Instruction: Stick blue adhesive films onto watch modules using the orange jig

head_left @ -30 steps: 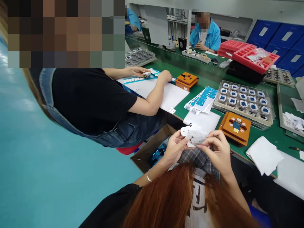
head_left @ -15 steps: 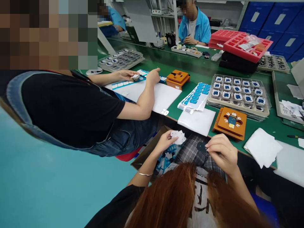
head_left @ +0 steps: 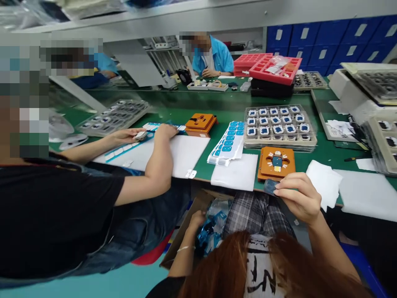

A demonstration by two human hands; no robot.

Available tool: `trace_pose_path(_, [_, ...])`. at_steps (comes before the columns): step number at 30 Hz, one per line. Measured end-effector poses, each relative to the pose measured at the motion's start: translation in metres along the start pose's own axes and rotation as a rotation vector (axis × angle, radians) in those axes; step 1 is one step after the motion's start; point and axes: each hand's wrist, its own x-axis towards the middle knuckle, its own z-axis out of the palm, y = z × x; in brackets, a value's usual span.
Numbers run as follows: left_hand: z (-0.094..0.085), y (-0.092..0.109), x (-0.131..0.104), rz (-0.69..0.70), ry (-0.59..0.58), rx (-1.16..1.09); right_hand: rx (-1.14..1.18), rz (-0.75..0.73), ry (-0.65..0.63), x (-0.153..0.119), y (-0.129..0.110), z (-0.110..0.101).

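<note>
My right hand (head_left: 299,196) pinches a thin dark grey flat piece (head_left: 270,187) between thumb and fingers at the table's front edge. Just behind that piece lies an orange fixture block (head_left: 263,166), with a dark part and small white and yellow tabs in its recess. Low on the left, my left hand (head_left: 197,219) is over a cardboard box (head_left: 176,244) of blue and clear film scraps (head_left: 214,229). Its fingers are blurred and partly hidden, and nothing can be made out in them.
Behind the fixture sits a clear tray (head_left: 248,142) of white-and-blue parts. Blue-and-white sticker sheets (head_left: 228,142) and white foam (head_left: 234,176) lie left of it, a white cloth (head_left: 322,182) right. A co-worker's arm (head_left: 159,157) rests on the table beside a second orange block (head_left: 200,122).
My left hand has dropped down to the box, and the white pieces it held no longer show. My right hand keeps the dark piece, now closer to the orange fixture. The view has turned and lifted.
</note>
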Motion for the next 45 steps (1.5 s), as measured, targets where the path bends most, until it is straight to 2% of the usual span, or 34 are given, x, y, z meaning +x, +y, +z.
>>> trace_pose_path(2, [-0.006, 0.016, 0.006, -0.016, -0.131, 0.048, -0.058, -0.033, -0.010, 0.004, 0.013, -0.014])
trace_pose_path(4, [-0.015, 0.050, 0.014, -0.007, -0.279, 0.087, -0.084, -0.037, -0.020, 0.012, 0.032, -0.027])
trace_pose_path(6, [-0.023, 0.101, 0.025, 0.066, -0.466, 0.078, -0.101, -0.032, 0.023, 0.023, 0.061, -0.039])
trace_pose_path(7, [-0.024, 0.131, 0.033, 0.149, -0.663, 0.080, -0.117, -0.039, 0.083, 0.029, 0.078, -0.044])
trace_pose_path(9, [-0.014, 0.192, 0.055, 0.369, -1.004, 0.011, -0.209, -0.048, 0.201, 0.041, 0.113, -0.051])
trace_pose_path(10, [-0.002, 0.221, 0.069, 0.463, -1.089, -0.062, -0.250, -0.052, 0.225, 0.046, 0.130, -0.053])
trace_pose_path(11, [0.013, 0.245, 0.086, 0.538, -1.041, -0.173, -0.289, -0.063, 0.241, 0.051, 0.145, -0.053])
trace_pose_path(12, [0.031, 0.266, 0.104, 0.572, -0.893, -0.285, -0.322, -0.081, 0.252, 0.055, 0.157, -0.051])
trace_pose_path(13, [0.051, 0.281, 0.123, 0.532, -0.683, -0.373, -0.348, -0.106, 0.262, 0.058, 0.166, -0.048])
trace_pose_path(14, [0.070, 0.292, 0.141, 0.529, -0.554, -0.438, -0.370, -0.136, 0.271, 0.060, 0.172, -0.044])
trace_pose_path(15, [0.087, 0.298, 0.158, 0.537, -0.475, -0.490, -0.385, -0.167, 0.276, 0.060, 0.174, -0.040])
trace_pose_path(17, [0.114, 0.299, 0.184, 0.538, -0.363, -0.558, -0.402, -0.212, 0.262, 0.054, 0.174, -0.032])
trace_pose_path(20, [0.131, 0.282, 0.192, 0.510, -0.337, -0.587, -0.385, -0.243, 0.169, 0.037, 0.167, -0.024])
trace_pose_path(24, [0.131, 0.265, 0.179, 0.497, -0.383, -0.515, -0.341, -0.204, 0.083, 0.023, 0.159, -0.018])
trace_pose_path(28, [0.133, 0.265, 0.178, 0.530, -0.391, -0.456, -0.348, -0.206, 0.045, 0.021, 0.155, -0.016])
trace_pose_path(34, [0.131, 0.265, 0.180, 0.529, -0.498, -0.488, -0.458, -0.257, 0.017, 0.023, 0.148, -0.014])
trace_pose_path(40, [0.132, 0.262, 0.182, 0.497, -0.510, -0.552, -0.479, -0.237, 0.009, 0.025, 0.144, -0.012])
trace_pose_path(45, [0.132, 0.263, 0.182, 0.586, -0.464, -0.437, -0.425, -0.185, 0.027, 0.027, 0.137, -0.009])
